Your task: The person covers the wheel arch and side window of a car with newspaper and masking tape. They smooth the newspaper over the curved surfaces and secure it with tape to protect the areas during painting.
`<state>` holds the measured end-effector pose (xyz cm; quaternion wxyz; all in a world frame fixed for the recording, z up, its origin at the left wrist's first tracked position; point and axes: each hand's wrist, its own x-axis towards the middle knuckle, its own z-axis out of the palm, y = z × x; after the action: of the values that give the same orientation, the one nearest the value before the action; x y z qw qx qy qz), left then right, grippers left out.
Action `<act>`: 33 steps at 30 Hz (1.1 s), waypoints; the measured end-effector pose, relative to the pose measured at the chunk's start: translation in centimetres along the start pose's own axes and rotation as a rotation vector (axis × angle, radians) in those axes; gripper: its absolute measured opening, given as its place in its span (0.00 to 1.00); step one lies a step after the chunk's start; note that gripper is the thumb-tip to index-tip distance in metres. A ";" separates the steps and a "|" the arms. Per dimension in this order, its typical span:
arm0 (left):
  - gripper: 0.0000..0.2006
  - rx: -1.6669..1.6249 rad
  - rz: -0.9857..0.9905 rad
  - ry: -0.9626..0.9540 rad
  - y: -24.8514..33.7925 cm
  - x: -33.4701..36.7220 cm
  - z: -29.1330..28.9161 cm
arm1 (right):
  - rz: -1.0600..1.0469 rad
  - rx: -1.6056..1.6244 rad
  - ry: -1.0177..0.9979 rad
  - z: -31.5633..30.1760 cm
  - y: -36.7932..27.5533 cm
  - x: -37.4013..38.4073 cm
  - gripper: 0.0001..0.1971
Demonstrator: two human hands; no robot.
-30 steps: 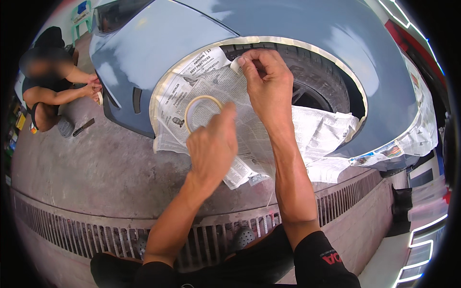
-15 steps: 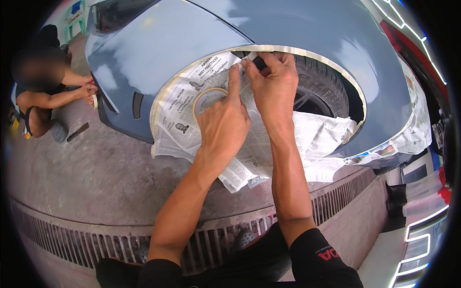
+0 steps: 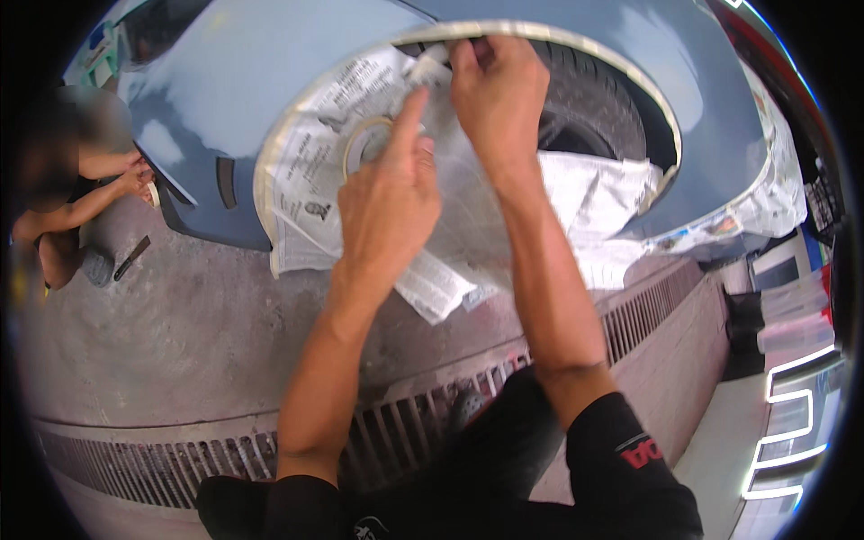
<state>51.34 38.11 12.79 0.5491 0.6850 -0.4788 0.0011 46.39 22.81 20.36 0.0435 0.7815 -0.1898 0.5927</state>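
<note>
left hand (image 3: 389,193) holds tape roll (image 3: 367,142), forefinger up | right hand (image 3: 497,85) seemingly pinching tape

Both hands raised, left hand (image 3: 389,193) forefinger extended

Vehicle body shop, indicated by blue car body (image 3: 270,63) masked with newspaper (image 3: 315,171), concrete floor (image 3: 180,333), drain grate (image 3: 396,441)

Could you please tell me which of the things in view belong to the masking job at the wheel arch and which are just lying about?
In use:
- left hand, holding the tape roll
- right hand, pressing at the wheel arch rim
- newspaper over the tyre

Lying about:
- dark tool on the floor beside another person
- floor grate
</note>
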 end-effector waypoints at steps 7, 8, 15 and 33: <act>0.43 -0.478 0.037 -0.270 -2.7 -9.4 0.9 | 0.328 0.520 -0.827 -13.4 -2.4 -10.6 0.26; 0.43 -0.466 0.047 -0.318 -2.7 -10.4 2.0 | 0.439 0.598 -0.902 -14.4 -2.3 -12.7 0.31; 0.33 -0.753 -0.375 -0.815 -4.3 -12.5 6.0 | 0.483 0.409 -0.591 -16.1 1.1 -22.5 0.09; 0.41 0.327 0.917 -0.272 -0.6 -1.2 18.9 | 0.647 0.207 0.178 -14.3 14.2 -24.5 0.08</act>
<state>41.19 24.65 4.21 0.3104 0.4752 -0.7911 0.2280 22.93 19.85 -0.84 -0.2096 0.6264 -0.3622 0.6576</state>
